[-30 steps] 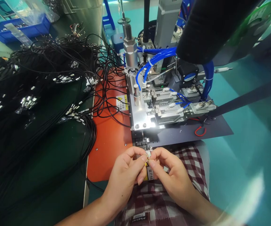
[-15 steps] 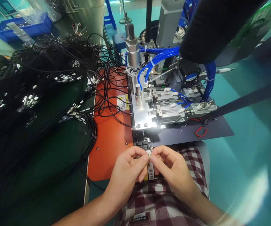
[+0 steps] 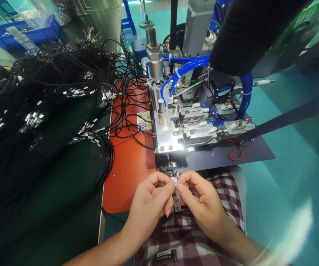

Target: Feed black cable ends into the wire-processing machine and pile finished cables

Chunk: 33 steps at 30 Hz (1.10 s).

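My left hand (image 3: 148, 207) and my right hand (image 3: 201, 205) meet fingertip to fingertip just in front of the machine's front edge. Both pinch a tiny shiny metal part (image 3: 175, 180) between thumbs and forefingers. The part is too small to name. Right behind it stands the small pneumatic press (image 3: 181, 122) with a silver cylinder (image 3: 154, 62) and blue air hoses (image 3: 181, 70). My checked-cloth lap lies under the hands.
An orange mat (image 3: 129, 166) lies left of the machine. Heaps of black cables with silver end plugs (image 3: 32, 118) cover the green bench at left. A blue bin (image 3: 23, 31) stands far back left. A dark panel (image 3: 220, 155) with a red loop lies under the press.
Both hands stay pinched together on the small part; they have shifted only a little, upward toward the machine.
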{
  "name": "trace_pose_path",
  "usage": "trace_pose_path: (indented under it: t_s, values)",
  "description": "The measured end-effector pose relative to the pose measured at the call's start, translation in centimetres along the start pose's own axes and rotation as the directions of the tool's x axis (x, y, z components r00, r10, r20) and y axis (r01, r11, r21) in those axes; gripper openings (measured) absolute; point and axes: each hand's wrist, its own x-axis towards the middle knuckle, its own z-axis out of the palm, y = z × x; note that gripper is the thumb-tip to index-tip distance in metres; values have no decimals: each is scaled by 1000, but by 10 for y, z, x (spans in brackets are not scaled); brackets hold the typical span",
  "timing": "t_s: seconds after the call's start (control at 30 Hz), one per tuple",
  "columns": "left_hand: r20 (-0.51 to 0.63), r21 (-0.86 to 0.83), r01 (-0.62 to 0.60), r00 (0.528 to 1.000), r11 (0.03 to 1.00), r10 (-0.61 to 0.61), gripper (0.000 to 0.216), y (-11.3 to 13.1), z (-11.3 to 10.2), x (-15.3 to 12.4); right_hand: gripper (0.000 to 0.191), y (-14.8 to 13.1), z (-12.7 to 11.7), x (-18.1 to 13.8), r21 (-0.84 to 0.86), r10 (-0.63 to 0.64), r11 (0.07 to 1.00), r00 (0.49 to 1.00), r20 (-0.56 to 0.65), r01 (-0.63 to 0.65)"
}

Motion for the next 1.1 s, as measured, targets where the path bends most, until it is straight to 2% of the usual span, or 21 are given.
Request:
trace_pose_path:
  t_s: [0.2, 0.5, 0.67, 0.8, 0.9, 1.0, 1.1]
  values:
    - [-21, -11, 13, 1000, 1000, -13, 22, -3, -2, 3, 17, 2, -2, 5, 180, 157, 970, 987, 43, -162]
    - [-27, 11, 13, 1000, 1000, -13, 19, 0, -2, 4, 16, -5, -5, 10, 73, 195, 978, 981, 5, -195]
    - [-8, -7, 8, 1000, 1000, -8, 17, 0, -2, 3, 17, -4, -4, 9, -25, 129, 991, 992, 13, -128]
    - [20, -33, -33, 999, 999, 34, 13, 2, -2, 3, 19, -3, -7, 9, -13, 116, 993, 992, 58, -116]
    - [2, 16, -68, 998, 998, 68, 16, 7, -3, 2, 20, -4, -9, 9, -48, 87, 995, 994, 70, -84]
    - [2, 78, -34, 999, 996, 34, 21, 14, -5, 2, 19, -3, -11, 10, -114, 37, 993, 998, 56, -31]
    - [17, 117, -23, 1000, 993, 21, 21, 19, -7, 3, 18, -1, -15, 13, -130, 39, 991, 998, 56, -32]
